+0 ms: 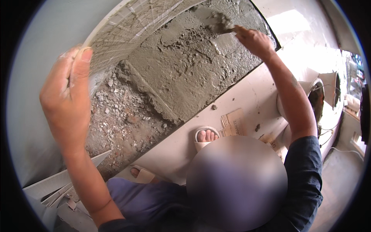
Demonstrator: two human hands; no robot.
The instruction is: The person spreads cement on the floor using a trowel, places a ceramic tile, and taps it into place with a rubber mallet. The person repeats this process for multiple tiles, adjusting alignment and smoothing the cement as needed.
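Note:
My left hand (67,91), at the left, grips the top edge of a large upright tile or panel (123,23), whose scored face is smeared with grey material. My right hand (257,44), at the upper right, is closed on the handle of a trowel (216,21) loaded with wet grey mortar, held over the far part of the mortar bed (177,65). That bed is rough and wet, with a ridged near edge. Loose rubble (121,116) lies on the nearer strip of ground, to the lower left of it.
A pale floor (170,154) borders the bed, with torn cardboard (232,121) and my sandalled feet (206,137). Buckets (317,100) stand at the right, beside a thin cable. Cut white offcuts (65,178) lie at the lower left.

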